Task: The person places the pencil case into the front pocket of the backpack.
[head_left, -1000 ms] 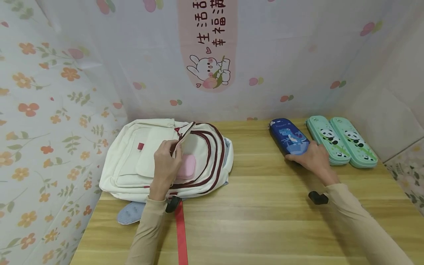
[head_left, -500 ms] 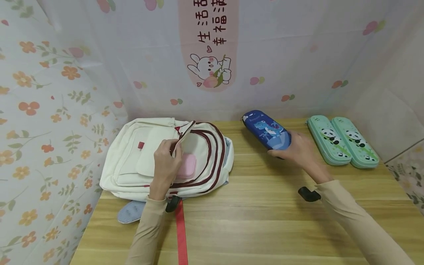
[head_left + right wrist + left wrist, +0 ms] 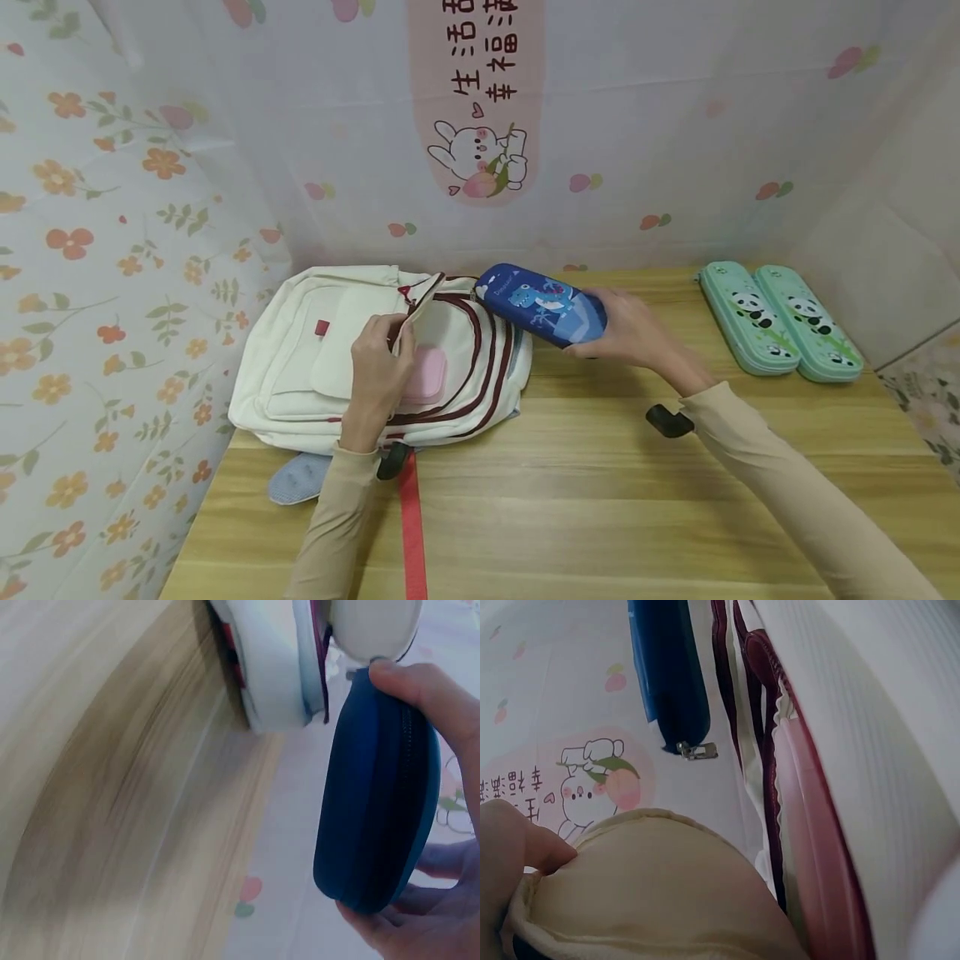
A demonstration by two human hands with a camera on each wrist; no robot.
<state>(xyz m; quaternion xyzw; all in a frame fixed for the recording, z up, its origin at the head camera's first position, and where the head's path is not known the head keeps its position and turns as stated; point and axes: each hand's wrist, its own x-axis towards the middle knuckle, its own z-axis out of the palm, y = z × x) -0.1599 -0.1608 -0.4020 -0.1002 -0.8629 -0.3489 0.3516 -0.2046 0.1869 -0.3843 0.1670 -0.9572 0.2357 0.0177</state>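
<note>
A cream backpack (image 3: 300, 358) with dark red zips lies on the table at the left, its front pocket unzipped. My left hand (image 3: 380, 358) pinches the edge of the pocket flap (image 3: 652, 885) and lifts it. Inside the pocket sits a pink case (image 3: 426, 375), also seen edge-on in the left wrist view. My right hand (image 3: 637, 333) grips the near end of a dark blue pencil case (image 3: 542, 304) with a dinosaur print. The pencil case is tilted, and its far end overlaps the backpack's right side in the head view. Its zip pull (image 3: 697, 751) shows in the left wrist view.
Two mint green panda pencil cases (image 3: 750, 317) lie side by side at the table's back right. A red strap (image 3: 412, 525) runs from the backpack toward the near edge. A grey-blue padded piece (image 3: 298, 479) sticks out under the bag. Printed cloth (image 3: 637, 150) hangs behind the table.
My right hand has lifted the blue pencil case from beside the green ones and carried it left to the backpack. My left hand still holds the flap in place.
</note>
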